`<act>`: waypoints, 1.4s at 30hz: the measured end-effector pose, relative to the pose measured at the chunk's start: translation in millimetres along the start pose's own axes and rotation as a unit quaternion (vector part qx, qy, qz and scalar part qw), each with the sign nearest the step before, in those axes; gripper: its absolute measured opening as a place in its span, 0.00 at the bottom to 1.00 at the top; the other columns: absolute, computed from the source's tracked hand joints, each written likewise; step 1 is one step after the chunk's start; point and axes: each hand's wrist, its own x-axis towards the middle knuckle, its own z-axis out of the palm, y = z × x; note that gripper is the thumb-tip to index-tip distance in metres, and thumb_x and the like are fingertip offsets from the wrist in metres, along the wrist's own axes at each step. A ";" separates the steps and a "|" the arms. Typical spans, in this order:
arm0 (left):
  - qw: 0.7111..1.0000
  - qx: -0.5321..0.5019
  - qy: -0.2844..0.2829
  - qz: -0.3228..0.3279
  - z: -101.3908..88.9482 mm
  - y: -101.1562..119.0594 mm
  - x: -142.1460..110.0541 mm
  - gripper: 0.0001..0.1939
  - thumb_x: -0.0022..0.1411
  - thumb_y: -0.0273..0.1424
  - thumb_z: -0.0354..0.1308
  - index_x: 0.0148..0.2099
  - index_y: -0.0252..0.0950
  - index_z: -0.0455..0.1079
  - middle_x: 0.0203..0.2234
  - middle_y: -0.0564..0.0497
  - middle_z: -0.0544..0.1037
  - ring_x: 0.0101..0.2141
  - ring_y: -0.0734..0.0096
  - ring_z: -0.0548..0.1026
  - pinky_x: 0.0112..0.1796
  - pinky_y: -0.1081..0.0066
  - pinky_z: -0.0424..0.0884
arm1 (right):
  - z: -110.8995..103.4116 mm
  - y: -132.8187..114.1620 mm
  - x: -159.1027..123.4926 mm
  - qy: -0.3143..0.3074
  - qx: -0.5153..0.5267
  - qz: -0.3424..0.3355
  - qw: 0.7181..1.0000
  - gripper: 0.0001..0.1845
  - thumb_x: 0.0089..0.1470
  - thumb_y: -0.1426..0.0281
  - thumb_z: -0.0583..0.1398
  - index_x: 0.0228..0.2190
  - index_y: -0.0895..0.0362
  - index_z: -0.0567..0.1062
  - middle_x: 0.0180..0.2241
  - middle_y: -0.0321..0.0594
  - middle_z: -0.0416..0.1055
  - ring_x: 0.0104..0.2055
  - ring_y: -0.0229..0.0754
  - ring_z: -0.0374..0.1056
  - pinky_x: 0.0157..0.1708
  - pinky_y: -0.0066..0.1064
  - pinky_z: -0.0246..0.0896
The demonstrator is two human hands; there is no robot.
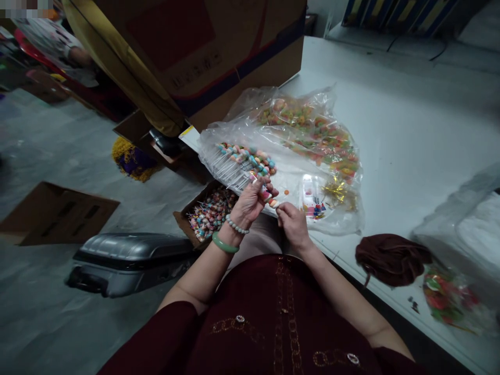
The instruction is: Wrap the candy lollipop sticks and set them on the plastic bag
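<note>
My left hand (pixel 250 204) curls around a candy skewer (pixel 262 191), and my right hand (pixel 292 225) pinches a small orange candy (pixel 272 203) at its tip. Both hands are just above a clear plastic bag (pixel 292 179) on the counter (pixel 394 130). A row of candy skewers (pixel 244 164) lies on the bag, beside a cardboard box of lollipops (pixel 180 221).
</note>
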 end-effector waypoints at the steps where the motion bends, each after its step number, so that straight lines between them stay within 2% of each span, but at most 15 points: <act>1: 1.000 -0.007 0.008 0.002 -0.4 -2.8 0.8 0.15 0.53 0.38 0.69 0.32 0.34 0.70 0.22 0.55 0.71 0.25 0.74 0.74 0.29 0.72 0.72 | 0.9 0.5 -2.4 0.039 -0.096 -0.057 0.993 0.08 0.56 0.65 0.57 0.27 0.55 0.72 0.19 0.35 0.64 0.21 0.36 0.56 0.23 0.28 0.46; 5: 0.999 -0.037 0.033 -0.014 -2.1 -10.6 1.9 0.15 0.55 0.39 0.67 0.31 0.34 0.68 0.20 0.56 0.70 0.22 0.76 0.72 0.29 0.73 0.72 | 4.0 2.3 -6.5 0.060 -0.275 -0.174 0.944 0.10 0.57 0.68 0.54 0.31 0.56 0.76 0.23 0.41 0.68 0.28 0.40 0.61 0.29 0.32 0.49; 7: 0.998 -0.040 0.024 -0.040 -2.7 -12.0 0.2 0.16 0.55 0.40 0.67 0.31 0.34 0.68 0.19 0.55 0.70 0.22 0.75 0.73 0.29 0.72 0.72 | 5.7 2.0 -3.0 0.045 -0.211 -0.142 0.966 0.09 0.57 0.68 0.55 0.31 0.54 0.75 0.22 0.39 0.66 0.26 0.40 0.61 0.28 0.31 0.50; 10: 0.999 -0.023 0.012 -0.039 -2.1 -14.6 -4.8 0.16 0.54 0.40 0.68 0.31 0.34 0.69 0.19 0.55 0.71 0.24 0.73 0.75 0.29 0.73 0.71 | 7.8 0.2 7.6 -0.027 0.062 0.021 0.997 0.03 0.55 0.68 0.56 0.30 0.53 0.70 0.16 0.29 0.58 0.18 0.35 0.51 0.20 0.26 0.45; 15: 0.999 0.019 0.026 -0.004 -1.6 -21.1 -11.4 0.19 0.52 0.44 0.68 0.32 0.34 0.69 0.17 0.56 0.69 0.23 0.74 0.74 0.22 0.78 0.63 | 7.2 -1.0 19.2 -0.229 0.403 0.241 0.853 0.05 0.57 0.72 0.55 0.29 0.55 0.64 0.12 0.20 0.45 0.13 0.29 0.29 0.14 0.21 0.31; 18: 0.999 0.021 0.010 -0.036 -6.7 -14.0 -9.4 0.19 0.51 0.43 0.69 0.35 0.34 0.71 0.24 0.52 0.75 0.27 0.71 0.76 0.26 0.75 0.69 | 5.0 1.3 17.1 -0.231 0.427 0.254 0.837 0.06 0.57 0.72 0.55 0.28 0.57 0.66 0.12 0.19 0.44 0.13 0.28 0.29 0.14 0.20 0.31; 22: 0.998 0.003 0.062 -0.012 -16.5 5.8 0.8 0.11 0.55 0.34 0.67 0.38 0.35 0.72 0.30 0.50 0.78 0.31 0.70 0.77 0.33 0.71 0.72 | 4.9 7.7 11.2 -0.112 0.283 0.179 0.936 0.06 0.50 0.68 0.61 0.27 0.56 0.68 0.13 0.23 0.54 0.13 0.28 0.41 0.15 0.22 0.34; 25: 0.992 -0.036 0.119 -0.018 -19.5 13.8 10.1 0.07 0.60 0.32 0.62 0.34 0.34 0.70 0.25 0.52 0.75 0.27 0.73 0.74 0.34 0.69 0.72 | 5.7 11.3 7.0 0.012 0.030 0.016 0.999 0.06 0.51 0.66 0.59 0.25 0.55 0.71 0.15 0.29 0.61 0.18 0.33 0.55 0.21 0.25 0.45; 27: 0.985 -0.065 0.159 -0.015 -18.2 12.8 14.3 0.07 0.63 0.31 0.59 0.32 0.35 0.68 0.23 0.53 0.74 0.26 0.73 0.74 0.35 0.69 0.72 | 5.2 11.9 4.6 0.064 -0.181 -0.098 0.977 0.08 0.54 0.67 0.56 0.28 0.54 0.75 0.19 0.34 0.67 0.23 0.36 0.60 0.26 0.28 0.47; 29: 0.980 -0.079 0.181 0.004 -14.6 7.6 15.8 0.08 0.63 0.29 0.58 0.31 0.35 0.67 0.22 0.54 0.73 0.25 0.74 0.73 0.35 0.69 0.72 | 4.2 11.9 2.8 0.086 -0.350 -0.180 0.915 0.11 0.57 0.71 0.54 0.32 0.54 0.77 0.23 0.38 0.71 0.26 0.38 0.62 0.27 0.30 0.44; 32: 0.980 -0.072 0.179 0.042 -7.3 -4.0 13.3 0.07 0.62 0.29 0.59 0.32 0.35 0.67 0.20 0.55 0.71 0.24 0.75 0.72 0.35 0.70 0.72 | 3.2 13.7 1.8 0.094 -0.472 -0.246 0.841 0.15 0.59 0.75 0.51 0.36 0.56 0.78 0.23 0.41 0.72 0.25 0.38 0.61 0.26 0.33 0.40; 34: 0.981 -0.068 0.176 0.052 -4.0 -10.5 10.8 0.06 0.62 0.28 0.60 0.33 0.35 0.66 0.20 0.56 0.69 0.23 0.76 0.71 0.34 0.71 0.71 | 3.5 16.4 1.5 0.101 -0.485 -0.257 0.830 0.15 0.60 0.74 0.51 0.36 0.58 0.78 0.22 0.41 0.71 0.24 0.38 0.60 0.26 0.34 0.40; 37: 0.980 -0.082 0.183 0.002 -6.1 -13.2 11.5 0.06 0.62 0.26 0.59 0.32 0.34 0.65 0.19 0.56 0.68 0.23 0.76 0.70 0.34 0.71 0.70 | 5.2 20.0 2.0 0.097 -0.395 -0.221 0.887 0.14 0.60 0.70 0.52 0.34 0.56 0.78 0.22 0.40 0.71 0.24 0.38 0.60 0.26 0.32 0.43; 40: 0.976 -0.110 0.187 -0.026 -16.3 -8.5 19.0 0.07 0.63 0.27 0.58 0.32 0.34 0.66 0.21 0.54 0.70 0.24 0.76 0.70 0.35 0.70 0.71 | 7.2 19.6 5.3 0.047 -0.164 -0.106 0.980 0.10 0.56 0.66 0.55 0.31 0.54 0.75 0.18 0.33 0.66 0.22 0.37 0.58 0.24 0.29 0.48; 42: 0.976 -0.121 0.183 0.005 -23.8 -4.5 25.0 0.05 0.63 0.28 0.58 0.33 0.35 0.68 0.24 0.54 0.71 0.25 0.75 0.70 0.36 0.69 0.71 | 8.3 16.8 8.8 0.004 -0.001 -0.025 1.000 0.08 0.51 0.64 0.57 0.27 0.53 0.73 0.15 0.29 0.60 0.18 0.35 0.55 0.21 0.28 0.47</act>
